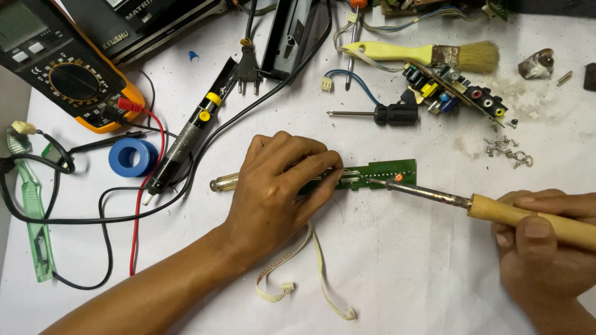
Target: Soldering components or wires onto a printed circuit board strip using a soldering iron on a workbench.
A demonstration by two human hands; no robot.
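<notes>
A white-covered table [403, 273] carries scattered electronics tools. The left hand [279, 186] lies palm down, fingers curled and pressing a narrow green circuit board [385, 174] flat; the board's left part is hidden beneath the fingers. Whether that hand also grips the clear-handled tool [225, 182] emerging at its left cannot be told. The right hand [546, 248], partly cut off by the frame edge, is clenched around the wooden handle of a soldering iron [496, 211], whose metal tip touches the board beside a small orange component. A cream ribbon cable [323, 279] trails from under the left hand. Farther out lie a desoldering pump [186, 139], a blue tape roll [132, 157], an orange-edged multimeter [68, 74] with red and black leads, a black-handled screwdriver [385, 114], a yellow brush [428, 54], a second component board [453, 90] and loose screws [506, 151].
</notes>
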